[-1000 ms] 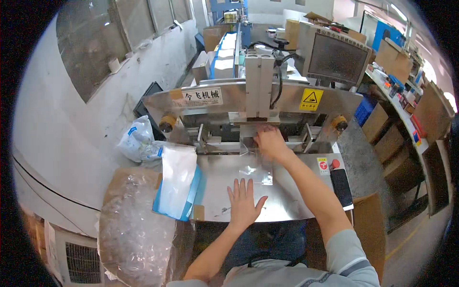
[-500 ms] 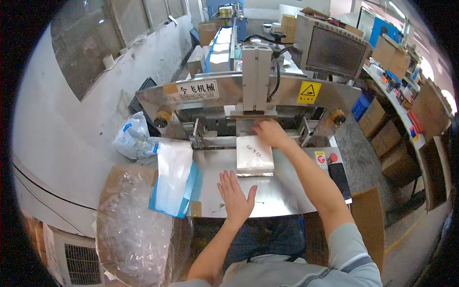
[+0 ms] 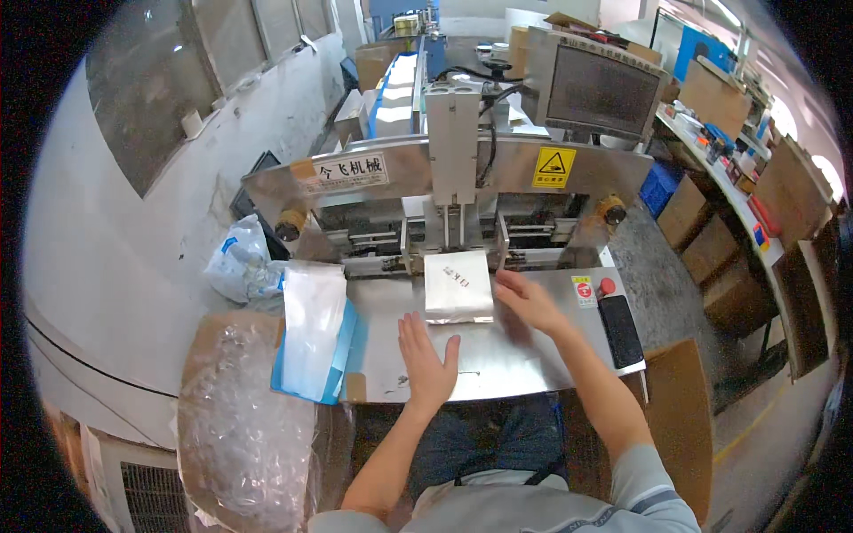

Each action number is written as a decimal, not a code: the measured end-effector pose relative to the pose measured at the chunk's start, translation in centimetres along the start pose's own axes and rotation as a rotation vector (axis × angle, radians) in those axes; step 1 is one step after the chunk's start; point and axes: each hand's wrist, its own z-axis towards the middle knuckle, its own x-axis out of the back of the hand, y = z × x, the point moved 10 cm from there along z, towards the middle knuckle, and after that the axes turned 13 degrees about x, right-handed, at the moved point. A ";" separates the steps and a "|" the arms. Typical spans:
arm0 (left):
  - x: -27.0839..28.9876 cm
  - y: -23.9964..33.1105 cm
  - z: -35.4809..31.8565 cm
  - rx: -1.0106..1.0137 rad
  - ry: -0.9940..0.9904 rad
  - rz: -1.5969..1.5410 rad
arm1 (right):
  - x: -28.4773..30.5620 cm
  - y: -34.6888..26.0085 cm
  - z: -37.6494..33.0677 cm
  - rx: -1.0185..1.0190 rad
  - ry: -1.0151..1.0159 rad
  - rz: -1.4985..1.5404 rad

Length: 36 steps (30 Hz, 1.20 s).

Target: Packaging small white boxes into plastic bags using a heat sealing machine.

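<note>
Silver foil pouch [image 3: 458, 286] lies flat on the steel work table [image 3: 533, 355], its far edge at the mouth of the machine [image 3: 453, 191] and its near edge pointing toward the person. Right hand [image 3: 524, 300] rests just beside the pouch's right edge, fingers spread and extended, fingertips at or touching that edge, nothing clasped in it; the forearm runs back down and to the right in a grey sleeve. Left hand [image 3: 426, 360] lies palm down on the bare steel, near the pouch's lower left corner but apart from it, fingers splayed and flat, holding nothing.

At the left edge of the table a stack of flat clear and white bags [image 3: 313, 327] sits on a blue sheet [image 3: 342, 355], partly overhanging a cardboard box [image 3: 213, 333] filled with crumpled clear plastic [image 3: 240, 417]. A tied plastic bag [image 3: 235, 266] lies behind it by the wall. On the right of the table are a red button [image 3: 607, 286] and a black phone [image 3: 620, 330]. A yellow warning sticker [image 3: 553, 167] marks the machine's front, and a dark monitor [image 3: 604, 89] stands above it
</note>
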 end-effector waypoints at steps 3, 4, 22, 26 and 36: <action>-0.2 -0.5 1.9 0.078 -0.025 -0.159 | -0.7 0.5 -0.7 -0.062 0.026 0.082; -0.5 -1.0 2.9 0.156 -0.054 -0.282 | -0.9 0.9 -0.5 -0.059 0.032 0.083; -1.5 4.1 2.2 0.225 -0.589 -0.671 | 2.7 -5.3 -6.9 0.008 -0.018 -0.016; -4.2 6.9 0.8 0.184 -0.901 -0.645 | 2.0 -7.3 -9.7 -0.009 -0.276 0.219; -17.3 1.7 14.6 0.007 -0.895 0.416 | 18.9 -1.3 -28.8 -0.307 0.599 0.227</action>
